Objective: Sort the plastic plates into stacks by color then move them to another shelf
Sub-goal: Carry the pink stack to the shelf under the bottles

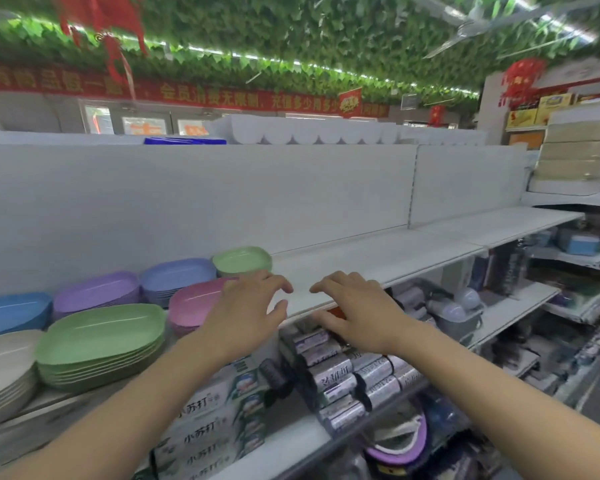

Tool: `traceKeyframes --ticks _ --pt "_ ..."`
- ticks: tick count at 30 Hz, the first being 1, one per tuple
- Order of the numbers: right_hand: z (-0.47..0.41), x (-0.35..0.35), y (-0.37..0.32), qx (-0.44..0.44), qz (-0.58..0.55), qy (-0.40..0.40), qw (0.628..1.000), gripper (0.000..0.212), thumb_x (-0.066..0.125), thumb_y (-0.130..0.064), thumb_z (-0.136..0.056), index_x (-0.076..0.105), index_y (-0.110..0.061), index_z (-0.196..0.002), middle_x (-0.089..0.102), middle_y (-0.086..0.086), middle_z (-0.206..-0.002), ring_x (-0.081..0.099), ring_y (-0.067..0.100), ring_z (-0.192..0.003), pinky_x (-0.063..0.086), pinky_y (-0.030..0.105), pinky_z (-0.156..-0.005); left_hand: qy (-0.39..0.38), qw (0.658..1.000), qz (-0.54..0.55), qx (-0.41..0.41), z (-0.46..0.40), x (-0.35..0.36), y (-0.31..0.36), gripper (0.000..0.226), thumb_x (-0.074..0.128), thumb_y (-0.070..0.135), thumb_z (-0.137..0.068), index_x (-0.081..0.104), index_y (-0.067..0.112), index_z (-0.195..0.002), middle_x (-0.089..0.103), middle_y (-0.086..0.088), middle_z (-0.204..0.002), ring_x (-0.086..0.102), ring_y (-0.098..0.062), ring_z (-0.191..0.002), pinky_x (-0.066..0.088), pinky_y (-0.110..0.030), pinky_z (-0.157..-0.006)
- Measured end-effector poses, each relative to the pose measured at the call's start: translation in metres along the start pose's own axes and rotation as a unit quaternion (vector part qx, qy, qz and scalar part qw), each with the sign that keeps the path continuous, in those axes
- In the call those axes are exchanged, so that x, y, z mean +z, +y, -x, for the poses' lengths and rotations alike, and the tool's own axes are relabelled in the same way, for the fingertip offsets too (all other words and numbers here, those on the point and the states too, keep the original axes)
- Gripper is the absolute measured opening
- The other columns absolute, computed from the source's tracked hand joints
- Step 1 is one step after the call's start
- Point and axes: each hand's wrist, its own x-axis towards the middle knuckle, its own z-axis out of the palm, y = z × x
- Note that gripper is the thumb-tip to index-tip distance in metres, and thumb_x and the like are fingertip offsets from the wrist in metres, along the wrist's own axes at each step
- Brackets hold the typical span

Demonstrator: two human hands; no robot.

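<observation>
Plates: they are sitting in colour stacks on the left part of the top shelf, all to the left of both my hands.
Nearest stack: the pink stack is lying just beside and partly behind my left hand; I am judging it the next one to lift.
Other stacks: the big green stack is sitting near and left; the white stack is at the far-left edge; a blue stack, a purple stack, a periwinkle stack and a small green stack are lining the back wall.
Long axis: the plates are rounded oblongs, and the pink ones seem to be running left to right along the shelf edge, though blur is making this uncertain.
Left hand: I am holding it empty, fingers loosely curled over the shelf edge, gripping nothing.
Right hand: my right hand is hovering empty too, fingers spread and relaxed, further right than the left, so further from every stack.
Free space: bare white shelf is stretching to the right beyond my hands.
Material: the plates are looking like smooth matte plastic with raised rims, nesting closely; they should be sliding easily as a stack.
Below: boxed goods and wrapped packets are filling the lower shelf.
</observation>
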Motion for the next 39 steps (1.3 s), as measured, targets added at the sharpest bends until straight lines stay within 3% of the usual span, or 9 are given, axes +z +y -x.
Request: traceKeyframes --ticks 6,10,14,18,28,39 --pt "0.062 -0.025 0.104 0.021 -0.019 -0.001 1.000 0.040 0.050 -0.057 -0.099 0.055 -0.034 -0.132 0.053 -0.011 -0.130 0.049 0.017 -0.119 0.041 0.044 -0.100 -0.010 1.000 -0.002 0.019 -0.040 0.050 0.096 0.038 0.040 0.047 -0.091 0.061 0.037 -0.122 0.060 0.010 -0.125 0.055 -0.016 -0.118 0.042 -0.048 -0.102" --pt "0.086 -0.035 0.164 0.011 -0.037 -0.011 0.999 0.037 0.050 -0.057 -0.099 0.057 -0.038 -0.129 0.053 -0.013 -0.129 0.050 0.015 -0.119 0.041 0.043 -0.099 -0.007 1.000 -0.019 0.006 -0.055 0.074 0.145 0.031 0.044 0.042 -0.095 0.060 0.037 -0.121 0.059 0.011 -0.125 0.054 -0.013 -0.116 0.042 -0.045 -0.100" --pt "0.079 -0.030 0.181 -0.036 -0.081 -0.011 0.996 0.033 0.051 -0.057 -0.099 0.061 -0.038 -0.124 0.054 -0.016 -0.127 0.051 0.012 -0.117 0.043 0.047 -0.103 -0.006 0.998 -0.043 -0.043 -0.045 0.075 0.158 0.029 0.046 0.042 -0.096 0.059 0.038 -0.121 0.060 0.010 -0.125 0.054 -0.014 -0.115 0.043 -0.043 -0.097" --pt "0.059 -0.020 0.153 -0.104 -0.137 -0.004 0.985 0.027 0.054 -0.055 -0.098 0.063 -0.039 -0.118 0.055 -0.018 -0.126 0.050 0.010 -0.116 0.045 0.046 -0.103 0.007 0.991 -0.089 -0.104 -0.010 0.049 0.150 0.029 0.052 0.039 -0.096 0.060 0.035 -0.123 0.060 0.007 -0.129 0.054 -0.017 -0.119 0.042 -0.047 -0.103" --pt "0.053 -0.014 0.007 -0.208 -0.190 0.000 0.960 0.027 0.052 -0.052 -0.100 0.062 -0.038 -0.120 0.053 -0.012 -0.134 0.047 0.015 -0.124 0.039 0.050 -0.105 0.037 0.966 -0.164 -0.197 0.115 -0.039 0.103 0.029 0.053 0.041 -0.095 0.061 0.036 -0.122 0.062 0.012 -0.120 0.056 -0.014 -0.113 0.045 -0.043 -0.096" --pt "0.036 -0.001 -0.098 -0.169 -0.206 0.011 0.964 0.026 0.055 -0.050 -0.099 0.062 -0.036 -0.121 0.055 -0.015 -0.129 0.050 0.011 -0.122 0.040 0.048 -0.105 -0.006 0.962 -0.157 -0.224 0.183 -0.091 0.027 0.034 0.052 0.042 -0.097 0.055 0.037 -0.130 0.057 0.010 -0.122 0.052 -0.015 -0.116 0.046 -0.045 -0.099"
